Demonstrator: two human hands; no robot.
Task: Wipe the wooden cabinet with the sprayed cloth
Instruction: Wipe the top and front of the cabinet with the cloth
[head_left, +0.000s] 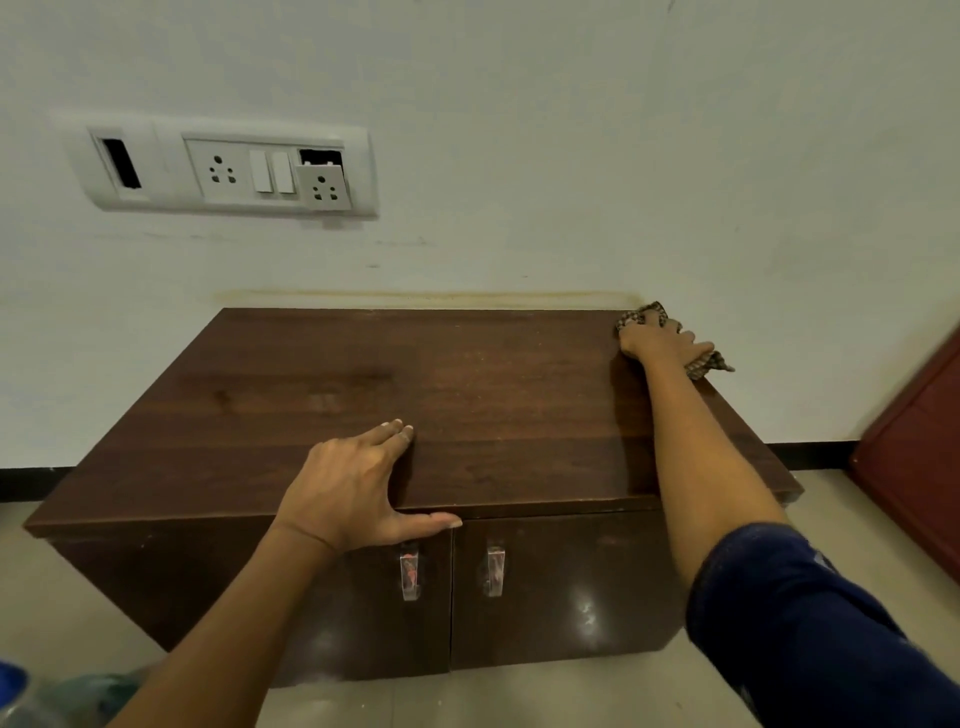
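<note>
**Wipe begun at the far right corner, most of the cabinet left to do**

A pale wall (519, 130) fills the far half of the view, and the wooden cabinet (415, 374) stands against it on a tiled floor (857, 519). The cabinet's long axis runs left to right along the wall. Its two doors (561, 587) face the near side, towards the person. On the wall, up and to the left, is a white socket panel (228, 166) with one socket module hanging loose.

The right hand (660, 343) reaches across to the far right corner of the top and presses down there, its fingers curled over a checked cloth (647, 313). The cloth is bunched under the palm. Its length runs from far left to near right, and a tail pokes out past the right edge of the top.

The left hand (353, 483) holds nothing. Its fingers lie flat on the near edge of the top and the thumb stretches along the front lip just above the left handle (409, 570), apparently to brace.

The task looks to be at an early stage. A strip of the top beside the right forearm seems a little glossier, perhaps wiped, though I cannot be sure. The middle and left of the top look dull, and the doors carry pale smudges (587, 613), so both are probably not yet wiped
</note>
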